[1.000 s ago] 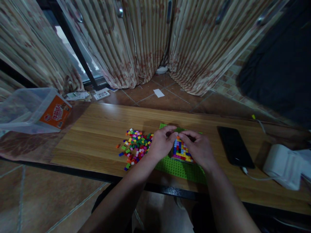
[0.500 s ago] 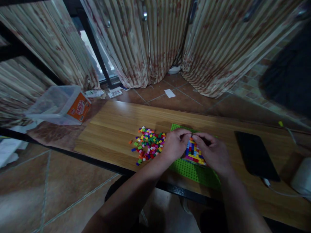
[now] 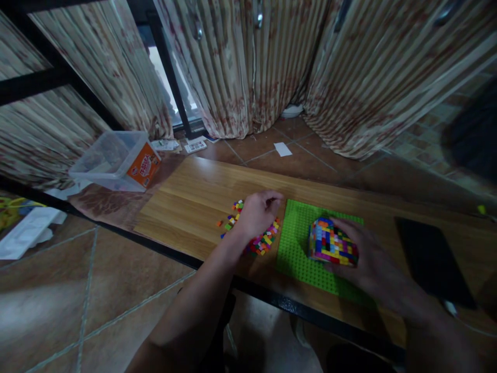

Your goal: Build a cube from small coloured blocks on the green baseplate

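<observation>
My right hand (image 3: 359, 248) is wrapped round the right side of a block built of many small coloured bricks (image 3: 330, 243). The brick-built block has a patterned face in red, yellow, blue and pink, and it sits over the green studded baseplate (image 3: 298, 259); whether it touches the plate I cannot tell. Over the pile of loose toy bricks (image 3: 265, 241) hovers my left hand (image 3: 258, 213), left of the plate, with its fingers curled together. Whatever is between those fingertips, if anything, is too small to make out. Part of the pile is hidden under this hand.
A black tablet or phone (image 3: 435, 261) with a white cable lies on the wooden table (image 3: 186, 207) to the right. A clear plastic bin (image 3: 112, 166) with an orange label stands beyond the table's left end. Striped curtains (image 3: 233, 77) hang behind.
My left hand has left the brick-built block and moved left over the loose bricks. My right hand now grips the block from its right side, with more of its patterned face showing. The view has shifted.
</observation>
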Tool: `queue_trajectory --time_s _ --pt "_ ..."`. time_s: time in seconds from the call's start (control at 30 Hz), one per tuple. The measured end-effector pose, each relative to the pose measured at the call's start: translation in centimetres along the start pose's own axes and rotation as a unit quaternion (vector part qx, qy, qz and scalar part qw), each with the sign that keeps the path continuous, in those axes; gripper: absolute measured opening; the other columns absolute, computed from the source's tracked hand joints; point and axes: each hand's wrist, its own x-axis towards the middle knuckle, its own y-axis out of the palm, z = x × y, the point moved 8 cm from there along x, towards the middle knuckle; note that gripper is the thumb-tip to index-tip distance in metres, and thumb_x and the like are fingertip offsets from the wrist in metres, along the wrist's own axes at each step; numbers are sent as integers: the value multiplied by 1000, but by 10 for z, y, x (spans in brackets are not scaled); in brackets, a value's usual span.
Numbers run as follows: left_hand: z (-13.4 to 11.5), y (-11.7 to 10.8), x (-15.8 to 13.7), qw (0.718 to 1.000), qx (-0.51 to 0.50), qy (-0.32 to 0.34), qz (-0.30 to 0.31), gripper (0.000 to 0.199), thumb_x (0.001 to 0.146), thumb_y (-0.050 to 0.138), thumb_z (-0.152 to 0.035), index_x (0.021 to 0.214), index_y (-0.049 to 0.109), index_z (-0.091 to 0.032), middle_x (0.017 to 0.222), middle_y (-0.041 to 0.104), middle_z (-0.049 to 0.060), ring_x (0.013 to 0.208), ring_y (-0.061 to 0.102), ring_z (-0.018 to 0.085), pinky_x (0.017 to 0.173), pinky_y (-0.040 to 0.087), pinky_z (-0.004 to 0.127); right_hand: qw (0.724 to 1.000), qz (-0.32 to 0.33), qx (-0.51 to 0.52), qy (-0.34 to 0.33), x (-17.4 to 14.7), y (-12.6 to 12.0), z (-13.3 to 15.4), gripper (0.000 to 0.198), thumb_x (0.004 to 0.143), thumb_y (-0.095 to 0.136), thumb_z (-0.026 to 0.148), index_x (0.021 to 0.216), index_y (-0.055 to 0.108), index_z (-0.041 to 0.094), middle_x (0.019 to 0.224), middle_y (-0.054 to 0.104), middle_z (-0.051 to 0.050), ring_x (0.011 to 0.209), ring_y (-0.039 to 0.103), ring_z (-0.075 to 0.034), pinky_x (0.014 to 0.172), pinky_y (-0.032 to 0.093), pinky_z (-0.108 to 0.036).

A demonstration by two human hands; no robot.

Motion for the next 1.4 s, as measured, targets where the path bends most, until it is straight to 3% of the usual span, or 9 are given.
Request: queue_trajectory --time_s 0.2,0.37,0.47,0.53,0.67,0.8,1.0,1.2,1.4 --pt "14 -27 -1 996 84 -10 -3 24 86 54 -16 101 73 -16 99 76 8 90 71 20 85 55 31 999 -34 -41 8 -3 -23 -14 73 66 77 46 135 56 32 141 52 -13 130 46 -45 106 37 -63" --pt "24 -53 -1 992 116 -24 -46 23 87 52 -18 97 73 -17 97 76 7 89 70 19 85 53 29 995 -93 -15 -20 -1 -31 58 57 80 64 53 135 54 38 147 47 -6 130 49 -38 110 37 -58" --pt "32 -72 -3 991 112 -24 -64 24 91 49 -24 93 71 -14 87 74 6 83 68 18 80 52 26 995 -84 44 -34 10 2 108 55 89 58 48 141 46 34 148 47 -5 136 46 -31 113 37 -54" --pt "37 -82 -5 992 108 -21 -63 32 96 44 -32 94 70 -13 83 73 6 81 67 18 79 51 26 995 -57 77 -36 22 35 124 55 92 54 46 143 44 29 150 45 -9 139 42 -29 115 36 -53" --pt "45 -87 -11 997 74 -7 -35 43 101 33 -40 113 65 -14 102 74 9 99 68 21 90 51 31 991 -70 110 0 46 79 114 54 96 45 46 143 43 19 149 45 -16 140 41 -28 116 34 -53" --pt "53 -72 -16 998 58 -23 14 46 101 32 -42 123 62 -16 122 70 11 115 64 22 102 48 36 989 -84 119 18 60 96 103 55 97 40 49 142 45 16 144 50 -18 136 46 -30 114 34 -56" --pt "46 -51 -21 997 35 24 67 43 101 33 -39 121 64 -17 132 65 11 124 60 20 110 43 37 977 -96 186 40 71 107 109 54 98 38 53 141 46 21 139 57 -16 130 53 -28 110 39 -53" --pt "46 -52 -23 996 3 17 86 46 102 31 -41 128 59 -17 132 65 11 125 59 19 110 43 35 954 -98 277 58 81 113 112 54 99 38 52 144 40 23 130 65 -13 122 60 -25 105 44 -49" --pt "42 -58 -23 996 -9 -1 89 47 102 30 -44 126 62 -18 130 67 9 122 61 19 108 44 33 936 -116 331 41 82 105 114 49 97 45 49 140 46 25 130 65 -11 120 61 -24 106 45 -47"
